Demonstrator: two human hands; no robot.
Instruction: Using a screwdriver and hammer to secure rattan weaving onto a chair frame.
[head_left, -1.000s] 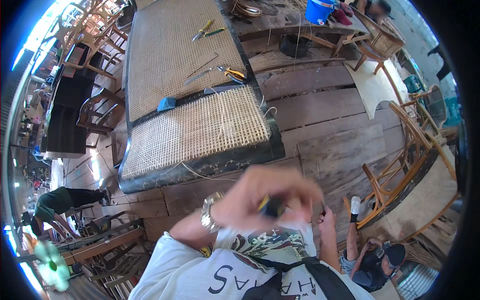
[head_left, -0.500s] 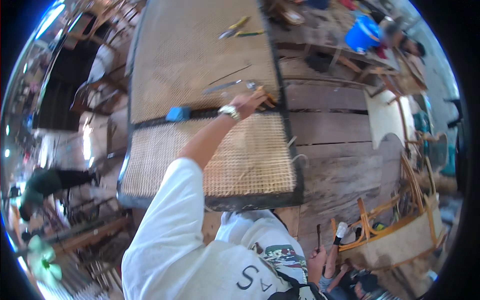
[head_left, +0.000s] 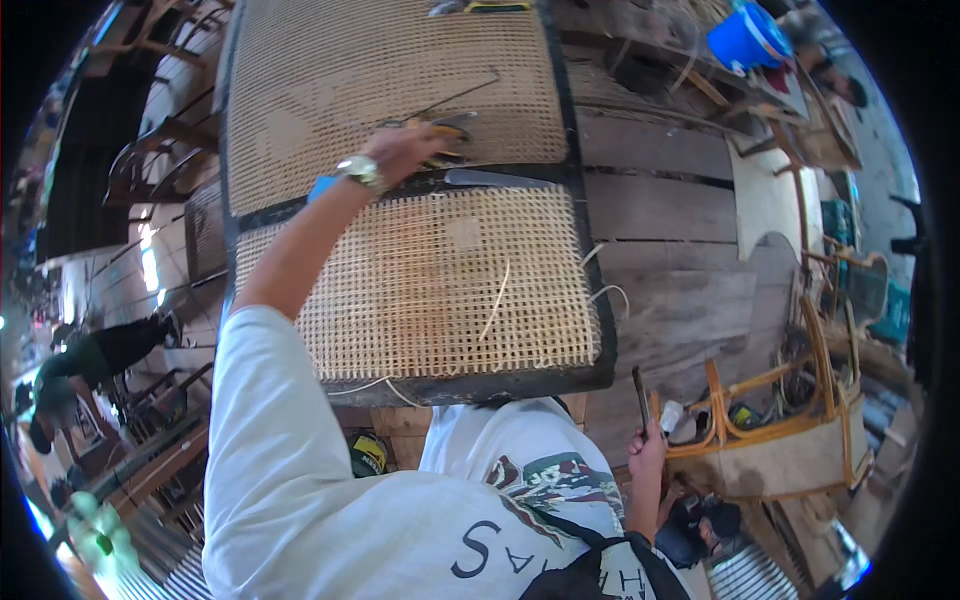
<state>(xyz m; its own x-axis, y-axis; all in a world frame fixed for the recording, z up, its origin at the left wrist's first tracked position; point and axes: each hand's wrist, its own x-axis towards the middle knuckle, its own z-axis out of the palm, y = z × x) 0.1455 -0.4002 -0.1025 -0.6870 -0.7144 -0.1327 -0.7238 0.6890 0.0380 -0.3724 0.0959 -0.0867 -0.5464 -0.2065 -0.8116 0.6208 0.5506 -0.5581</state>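
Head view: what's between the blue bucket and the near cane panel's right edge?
Head view: bare wooden planks between the blue bucket and the near cane panel.

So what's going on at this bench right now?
A person is at work on woven cane panels in dark frames, laid on a plank table. Their left hand, with a wristwatch, reaches across the near cane panel to yellow-handled pliers lying on the far panel. Their right hand is down by the table's edge, gripping a thin dark tool upright. A loose cane strand lies on the near panel.
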